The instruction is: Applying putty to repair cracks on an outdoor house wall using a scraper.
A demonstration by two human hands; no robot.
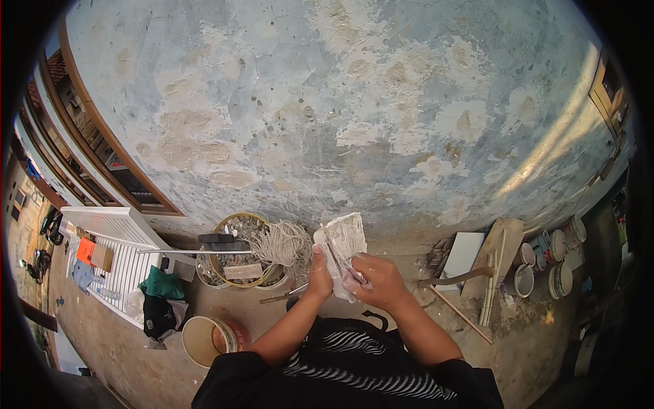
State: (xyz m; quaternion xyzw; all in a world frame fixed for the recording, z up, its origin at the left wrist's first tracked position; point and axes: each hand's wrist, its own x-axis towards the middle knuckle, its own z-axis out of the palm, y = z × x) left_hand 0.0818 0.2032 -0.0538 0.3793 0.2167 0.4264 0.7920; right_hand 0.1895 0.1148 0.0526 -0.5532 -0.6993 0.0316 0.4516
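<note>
In front of my body I hold two flat pieces thickly smeared with white putty, pressed close together. My left hand (320,274) is closed on the left putty-smeared piece (330,258), its thumb pointing up along the edge. My right hand (376,278) is closed in a fist around the lower part of the right putty-smeared piece (349,233), whose broad end points toward the wall. Putty covers both, so their exact kind cannot be told. White smears show on my right fingers. Ahead stands a pale blue wall (293,109) with rough patches of whitish filler.
A bundle of cord (281,243) lies on rubble-filled buckets (233,225) ahead left. Near my left arm stands an open bucket (202,342). A white slatted panel (129,235) lies far left. Right are boards (492,262), a wooden stick (460,313) and several paint buckets (524,280).
</note>
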